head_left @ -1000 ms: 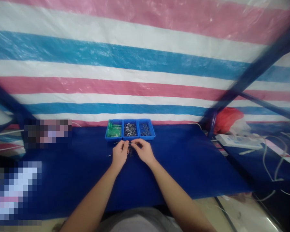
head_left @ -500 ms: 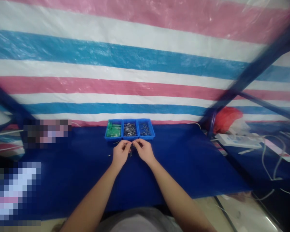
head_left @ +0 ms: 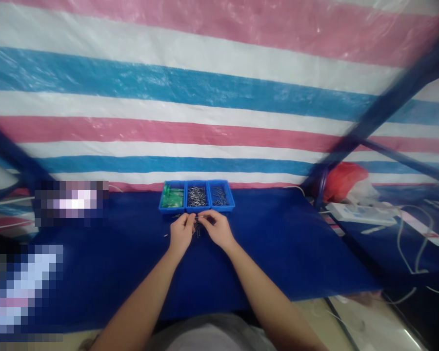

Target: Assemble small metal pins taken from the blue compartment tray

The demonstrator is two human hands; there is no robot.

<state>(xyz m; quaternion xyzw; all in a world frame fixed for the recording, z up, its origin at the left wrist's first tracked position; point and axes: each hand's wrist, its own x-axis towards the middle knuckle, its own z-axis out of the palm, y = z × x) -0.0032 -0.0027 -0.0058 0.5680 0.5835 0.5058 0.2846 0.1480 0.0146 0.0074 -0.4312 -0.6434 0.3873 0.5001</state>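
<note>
My left hand (head_left: 182,231) and my right hand (head_left: 216,227) meet in front of a blue three-part bin (head_left: 159,210), thumbs and fingers pinched close together. A thin metal screw (head_left: 200,217) shows at the right fingertips; what the left fingers pinch is too small to make out. Under the hands, several dark screws (head_left: 198,233) lie on the blue tabletop (head_left: 270,253). The bin's left part holds green pieces (head_left: 172,198), the middle one a heap of shiny screws (head_left: 196,196), the right one darker screws (head_left: 220,196).
A small loose piece (head_left: 166,235) lies left of my left hand. Striped plastic sheeting (head_left: 205,112) hangs behind the table. To the right are a blue metal frame (head_left: 378,114), a red bag (head_left: 346,180), a white box (head_left: 362,213) and cables (head_left: 398,239). Blurred patches cover the left side.
The fingertips have shifted slightly, and a thin metal piece now shows between them at the right hand. The bin and the loose pieces stay in place.
</note>
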